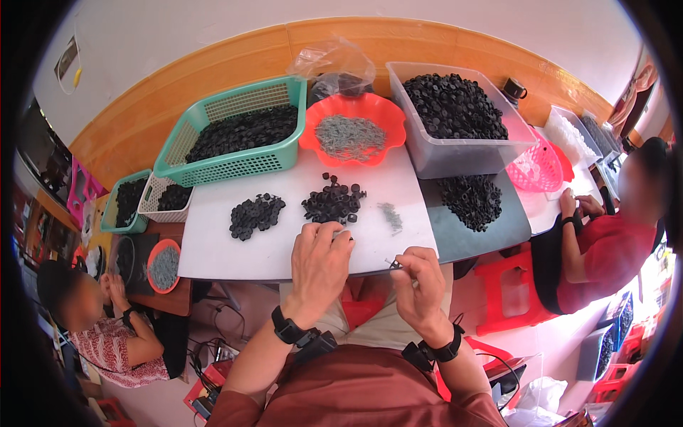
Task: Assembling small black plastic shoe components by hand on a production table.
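Note:
My left hand [320, 267] rests at the near edge of the white board [213, 249], fingers curled at the edge of a heap of small black round parts [333, 203]; what it holds is hidden. My right hand [420, 281] pinches a small metal screw [393, 264] between thumb and forefinger just above the board's front edge. A second, smaller heap of black parts [256, 213] lies to the left. A few loose screws [390, 215] lie on the board to the right of the middle heap.
An orange scalloped bowl of screws [352, 132], a green basket of black parts [238, 135] and a clear tub of black parts [455, 114] stand at the back. A pink basket [537, 167] sits right. One person works at the left [107, 320], another at the right [605, 242].

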A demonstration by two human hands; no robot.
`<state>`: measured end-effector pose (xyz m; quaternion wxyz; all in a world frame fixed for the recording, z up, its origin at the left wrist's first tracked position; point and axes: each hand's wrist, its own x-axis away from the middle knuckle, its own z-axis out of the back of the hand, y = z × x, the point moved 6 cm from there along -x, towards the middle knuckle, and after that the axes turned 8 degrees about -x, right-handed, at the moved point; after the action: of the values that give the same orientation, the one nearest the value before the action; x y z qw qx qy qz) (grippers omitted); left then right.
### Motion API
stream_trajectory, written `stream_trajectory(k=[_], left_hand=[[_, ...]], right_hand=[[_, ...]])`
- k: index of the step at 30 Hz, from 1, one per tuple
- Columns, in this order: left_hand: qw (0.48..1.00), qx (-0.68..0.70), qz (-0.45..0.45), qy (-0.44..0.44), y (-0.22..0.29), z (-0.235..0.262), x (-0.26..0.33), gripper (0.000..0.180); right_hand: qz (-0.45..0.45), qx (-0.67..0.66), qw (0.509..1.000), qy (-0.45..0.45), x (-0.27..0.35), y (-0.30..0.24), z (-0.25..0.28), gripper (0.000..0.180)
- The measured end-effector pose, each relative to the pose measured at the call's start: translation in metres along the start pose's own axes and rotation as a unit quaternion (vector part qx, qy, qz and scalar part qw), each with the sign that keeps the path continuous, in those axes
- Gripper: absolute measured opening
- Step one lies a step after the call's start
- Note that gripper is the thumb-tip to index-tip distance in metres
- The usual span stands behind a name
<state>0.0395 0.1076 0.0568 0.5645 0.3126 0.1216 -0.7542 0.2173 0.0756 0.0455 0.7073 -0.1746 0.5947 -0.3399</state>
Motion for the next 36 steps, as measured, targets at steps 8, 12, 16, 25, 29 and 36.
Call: stream_trajectory(k=[8,12,16,25,29,36], left_hand=[[0.997,0.044,-0.028,-0.052,0.006,-0.005,0.000,0.012],[0.996,0.063,-0.053,-0.045,0.010,-0.004,0.002,0.013],[0.991,0.077,-0.086,-0.071,0.016,-0.003,0.001,0.015],[0.978,0.183,-0.027,-0.097,0.010,-0.008,0.000,0.013],[0.963,0.235,0.034,-0.127,0.005,-0.009,0.002,0.017],[0.858,0.458,0.177,-0.154,-0.004,-0.018,0.010,0.018]], right_hand=[[-0.011,-0.035,0.999,0.012,0.002,0.004,0.011,0.022],[-0.020,-0.040,0.999,0.012,0.004,0.007,0.013,0.021],[-0.022,-0.042,0.999,0.016,0.005,0.010,0.016,0.021],[-0.023,-0.041,0.999,0.019,0.007,0.012,0.018,0.021],[-0.025,-0.043,0.999,0.021,0.007,0.012,0.018,0.021],[-0.026,-0.048,0.998,0.014,0.005,0.010,0.012,0.022]])
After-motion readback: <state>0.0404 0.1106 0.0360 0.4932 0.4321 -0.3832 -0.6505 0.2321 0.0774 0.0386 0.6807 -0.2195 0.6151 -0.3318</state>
